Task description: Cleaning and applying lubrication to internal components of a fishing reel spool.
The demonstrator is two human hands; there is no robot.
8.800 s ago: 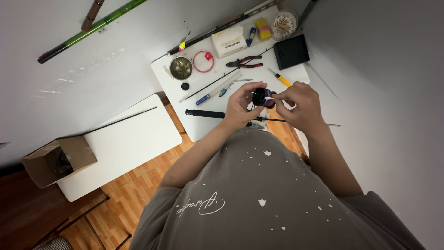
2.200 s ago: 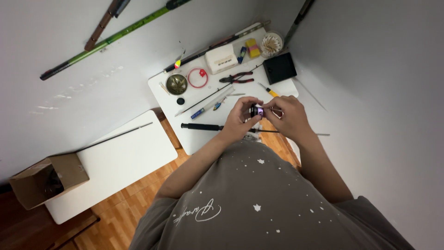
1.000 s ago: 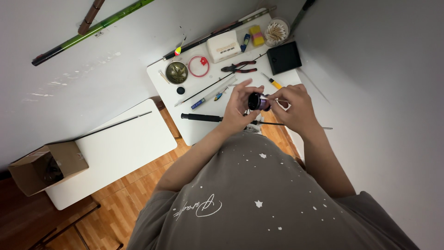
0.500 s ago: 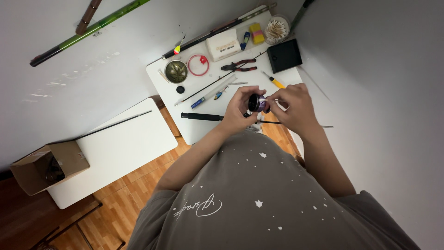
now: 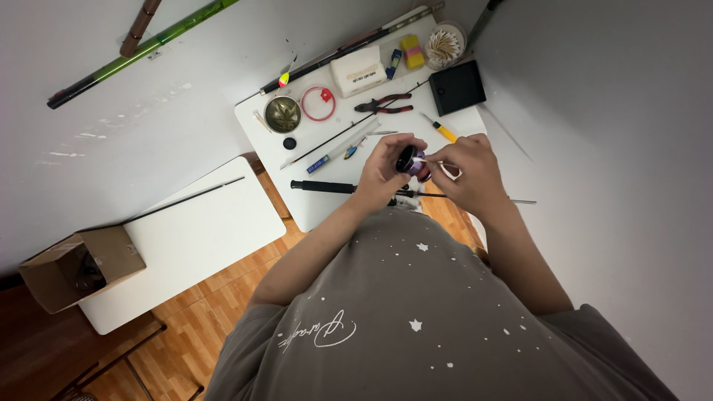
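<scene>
- Overhead, from the head view, the left hand point(image 5: 382, 172) gripped a small dark reel point(image 5: 411, 160) above the white table's point(image 5: 327, 212) near edge.
- Just right of it, the right hand point(image 5: 468, 174) pinched a thin pale piece — touching the reel's right side.
- A black rod point(image 5: 349, 188) lay crosswise beneath both hands.

Beyond the grip we see red-handled pliers point(image 5: 383, 103), a black box point(image 5: 457, 87) and a white box point(image 5: 358, 71); far left of it, an open cardboard box point(image 5: 80, 266).
</scene>
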